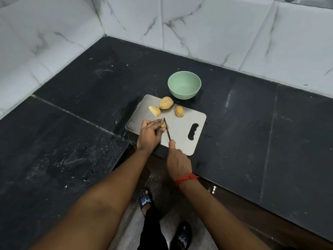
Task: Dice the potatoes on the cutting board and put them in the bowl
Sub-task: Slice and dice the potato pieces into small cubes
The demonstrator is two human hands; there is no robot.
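A grey cutting board (182, 130) lies on the black counter. On its far part sit a whole potato (166, 103), a smaller potato (179, 111) and a cut potato half (154, 110). My left hand (149, 134) holds down a potato piece (164, 125), mostly hidden under its fingers. My right hand (177, 162) grips the handle of a knife (167, 129), whose dark blade rests against that piece. An empty green bowl (184, 87) stands just behind the board.
The black stone counter (252, 132) wraps round a corner, with white marble-look wall tiles (207, 29) behind. The counter's front edge runs right under the board's near corner. My sandalled feet (146, 201) show on the floor below.
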